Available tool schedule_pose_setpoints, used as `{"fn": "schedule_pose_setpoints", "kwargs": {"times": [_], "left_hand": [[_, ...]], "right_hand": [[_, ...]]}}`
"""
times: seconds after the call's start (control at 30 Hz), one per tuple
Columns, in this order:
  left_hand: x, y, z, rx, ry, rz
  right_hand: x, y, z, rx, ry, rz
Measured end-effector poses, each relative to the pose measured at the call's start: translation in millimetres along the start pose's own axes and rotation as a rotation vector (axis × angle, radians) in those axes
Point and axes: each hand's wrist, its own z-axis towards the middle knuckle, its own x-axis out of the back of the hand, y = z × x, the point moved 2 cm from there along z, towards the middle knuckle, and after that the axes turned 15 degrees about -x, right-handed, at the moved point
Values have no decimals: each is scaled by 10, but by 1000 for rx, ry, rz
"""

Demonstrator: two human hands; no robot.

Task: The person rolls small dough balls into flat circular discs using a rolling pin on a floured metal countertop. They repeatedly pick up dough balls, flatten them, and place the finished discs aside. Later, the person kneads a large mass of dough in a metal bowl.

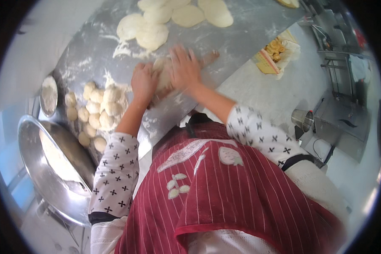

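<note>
A flattened piece of dough [161, 73] lies on the floured metal worktop [228, 41], between my two hands. My left hand [144, 82] has its fingers curled at the left edge of the dough. Flat across the right side of it lies my right hand [184, 68], fingers stretched forward and blurred. A wooden rolling pin [209, 58] runs diagonally beneath my right hand; its other end shows near my left wrist. Several flat dough rounds [152, 36] overlap beyond my hands. Small dough balls [103, 106] sit clustered in flour to the left.
A small bowl of flour [49, 96] stands at the worktop's left edge. Nearer me is a large steel bowl [30, 152] holding white flour or dough. To the right, a lined cardboard box [266, 65] contains browned food. A metal cup [301, 119] lies further right.
</note>
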Motion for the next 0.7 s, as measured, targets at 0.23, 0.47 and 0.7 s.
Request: {"fn": "schedule_pose_setpoints", "kwargs": {"times": [0.23, 0.47, 0.7], "left_hand": [[-231, 293, 662, -254, -21, -349], [-258, 828, 2707, 157, 194, -1062], [-97, 1010, 727, 157, 377, -712]], "right_hand": [[538, 542, -985, 20, -34, 113], [495, 404, -542, 158, 59, 223], [272, 762, -43, 52, 16, 96]]}}
